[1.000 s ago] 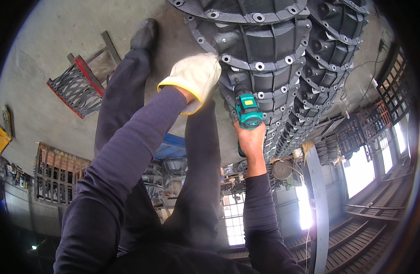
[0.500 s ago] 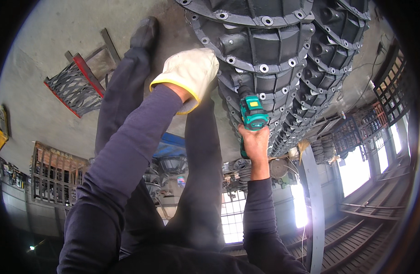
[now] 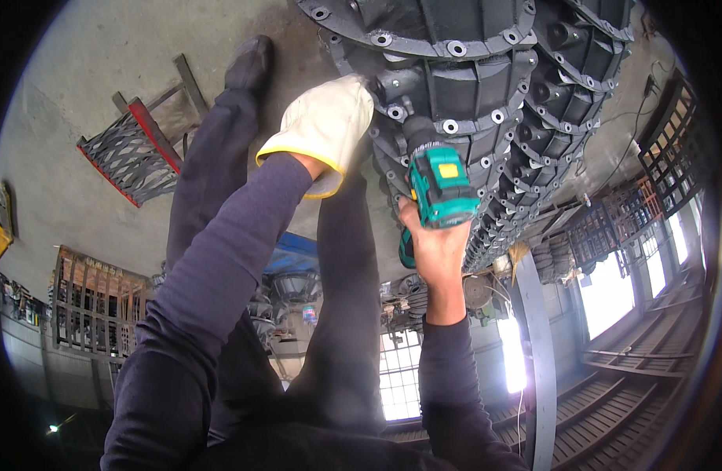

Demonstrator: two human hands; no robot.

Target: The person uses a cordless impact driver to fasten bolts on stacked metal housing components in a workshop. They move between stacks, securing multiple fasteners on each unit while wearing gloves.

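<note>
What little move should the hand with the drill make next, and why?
Maybe the right hand should check the green power drill's aim before pushing: its chuck points toward the black ribbed castings, contact is hard to see, and the gloved left hand is close by.

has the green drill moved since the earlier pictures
Yes. Against the dark stacked castings, the drill has moved up the picture: its front end, below the second flange from the top earlier, now overlaps it.

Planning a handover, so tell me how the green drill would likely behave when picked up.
The green drill would probably feel rigid, given its hard-looking casing. It may be top-heavy, since its bulky body extends past the right hand.
</note>
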